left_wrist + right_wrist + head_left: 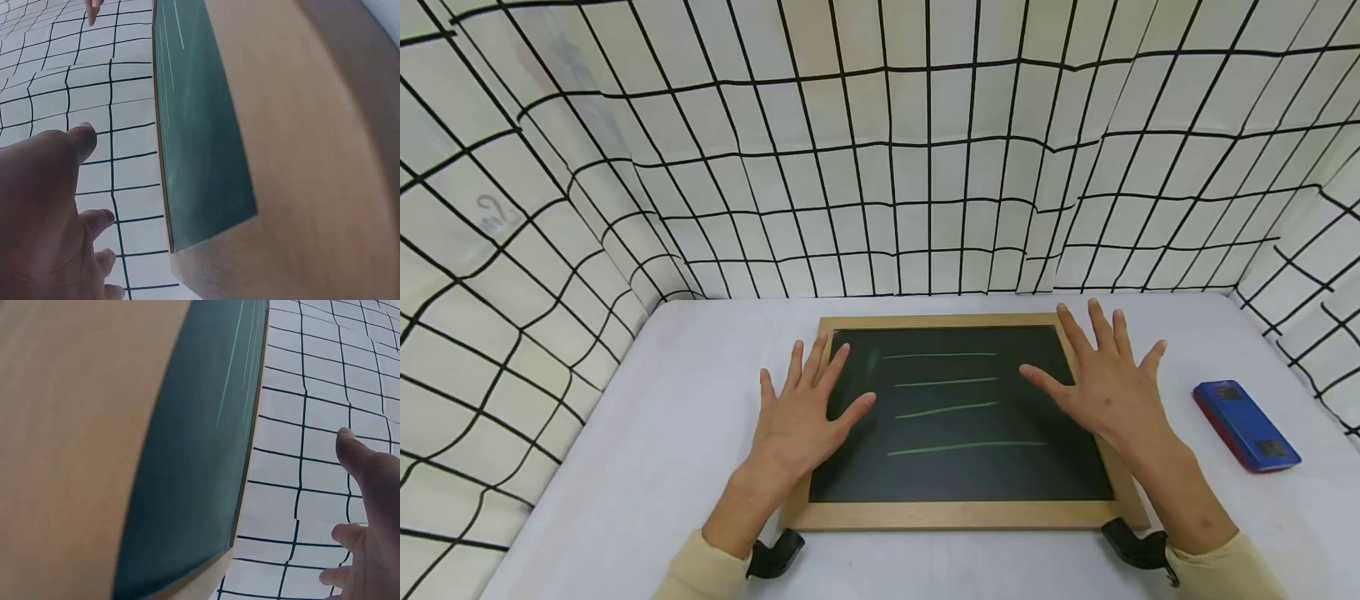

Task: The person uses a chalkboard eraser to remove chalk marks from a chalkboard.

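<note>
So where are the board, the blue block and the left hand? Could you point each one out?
Board [955,429]: head view, on its dark surface, between the two lowest green lines.
Blue block [1246,425]: head view, on its blue top.
Left hand [800,423]: head view, on its back.

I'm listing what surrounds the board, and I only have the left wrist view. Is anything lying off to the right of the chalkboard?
Observer: Yes, the head view shows a blue-and-red block to the right of the chalkboard.

Operator: My view cuts the board off at the top. How many marks are on it altogether?

Observer: Four green lines, one below another as the head view shows them.

Operator: I catch only a bit of the other hand. What is it doing?

Observer: The right hand has its fingers spread and holds nothing.
</note>
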`<state>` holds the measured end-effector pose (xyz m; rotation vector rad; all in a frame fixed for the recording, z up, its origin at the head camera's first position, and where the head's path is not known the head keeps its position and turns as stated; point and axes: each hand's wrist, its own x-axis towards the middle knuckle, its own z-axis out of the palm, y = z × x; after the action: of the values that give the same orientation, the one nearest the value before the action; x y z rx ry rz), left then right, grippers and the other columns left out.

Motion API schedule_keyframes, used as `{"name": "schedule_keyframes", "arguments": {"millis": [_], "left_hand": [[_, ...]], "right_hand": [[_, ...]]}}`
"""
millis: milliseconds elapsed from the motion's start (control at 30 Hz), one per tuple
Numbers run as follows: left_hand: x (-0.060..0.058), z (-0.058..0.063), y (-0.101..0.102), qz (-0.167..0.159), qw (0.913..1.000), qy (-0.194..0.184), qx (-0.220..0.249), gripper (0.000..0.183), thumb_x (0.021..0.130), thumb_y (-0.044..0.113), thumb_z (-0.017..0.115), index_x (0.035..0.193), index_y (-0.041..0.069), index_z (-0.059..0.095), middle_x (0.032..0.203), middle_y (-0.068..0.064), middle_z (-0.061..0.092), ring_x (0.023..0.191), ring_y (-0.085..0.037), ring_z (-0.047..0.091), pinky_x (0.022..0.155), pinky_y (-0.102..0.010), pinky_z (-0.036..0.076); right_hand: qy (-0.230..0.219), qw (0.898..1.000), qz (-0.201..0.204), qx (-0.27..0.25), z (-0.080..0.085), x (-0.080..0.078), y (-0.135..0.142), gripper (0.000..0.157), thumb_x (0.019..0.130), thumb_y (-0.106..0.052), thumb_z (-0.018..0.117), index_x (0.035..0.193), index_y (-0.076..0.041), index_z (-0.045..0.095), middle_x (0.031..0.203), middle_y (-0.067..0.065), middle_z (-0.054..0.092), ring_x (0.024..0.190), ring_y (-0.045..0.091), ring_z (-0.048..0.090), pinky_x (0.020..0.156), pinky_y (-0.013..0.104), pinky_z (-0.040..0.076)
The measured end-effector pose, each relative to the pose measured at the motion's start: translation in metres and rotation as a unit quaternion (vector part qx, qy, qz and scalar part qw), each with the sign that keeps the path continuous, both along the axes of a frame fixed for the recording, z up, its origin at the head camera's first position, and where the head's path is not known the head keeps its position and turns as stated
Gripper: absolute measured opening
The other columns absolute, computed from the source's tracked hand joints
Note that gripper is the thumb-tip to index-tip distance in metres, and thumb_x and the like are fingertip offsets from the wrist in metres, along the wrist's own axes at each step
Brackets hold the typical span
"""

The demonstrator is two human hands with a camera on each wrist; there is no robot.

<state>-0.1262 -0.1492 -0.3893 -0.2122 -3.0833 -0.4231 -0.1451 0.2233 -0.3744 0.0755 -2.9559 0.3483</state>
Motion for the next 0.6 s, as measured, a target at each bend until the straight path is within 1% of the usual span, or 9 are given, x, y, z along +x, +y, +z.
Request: {"name": "schedule_keyframes", "arguments": {"millis": [200,367,467,600], "left_hand": [[-0.001,0.002,-0.008,-0.007,0.9996,-0.024,0.013,0.079,0.100,0.065,0.053,0.166,0.027,0.029,0.178,-0.006,0.014,0.165,-0.039,0.009,0.124,-0.078,0.011],[0.000,0.002,-0.013,-0.011,0.9989,-0.044,0.011,0.074,0.103,0.059,0.054,0.164,0.023,0.034,0.176,-0.010,0.018,0.163,-0.041,0.017,0.123,-0.077,0.018],[0.001,0.002,-0.017,-0.016,0.9991,-0.036,0.015,0.069,0.103,0.054,0.057,0.162,0.022,0.040,0.174,-0.011,0.025,0.161,-0.042,0.024,0.121,-0.074,0.027],[0.003,0.001,-0.025,-0.015,0.9995,-0.013,0.024,0.062,0.102,0.048,0.063,0.156,0.020,0.050,0.170,-0.011,0.037,0.154,-0.040,0.039,0.114,-0.066,0.043]], "right_hand": [[-0.009,1.000,-0.009,-0.003,0.000,0.004,0.012,0.104,0.089,-0.078,0.058,0.168,-0.021,0.020,0.171,0.029,0.017,0.156,0.057,0.018,0.113,0.089,0.008],[-0.004,1.000,-0.019,-0.012,-0.002,0.008,0.022,0.100,0.091,-0.067,0.065,0.168,-0.022,0.021,0.167,0.032,0.025,0.150,0.059,0.029,0.114,0.088,0.012],[-0.002,1.000,-0.025,-0.016,-0.004,0.010,0.029,0.096,0.094,-0.063,0.066,0.167,-0.020,0.022,0.164,0.033,0.029,0.146,0.060,0.032,0.114,0.086,0.015],[-0.007,0.999,-0.033,-0.024,-0.005,0.012,0.040,0.088,0.096,-0.057,0.066,0.164,-0.013,0.030,0.160,0.036,0.033,0.141,0.062,0.035,0.115,0.083,0.020]]}}
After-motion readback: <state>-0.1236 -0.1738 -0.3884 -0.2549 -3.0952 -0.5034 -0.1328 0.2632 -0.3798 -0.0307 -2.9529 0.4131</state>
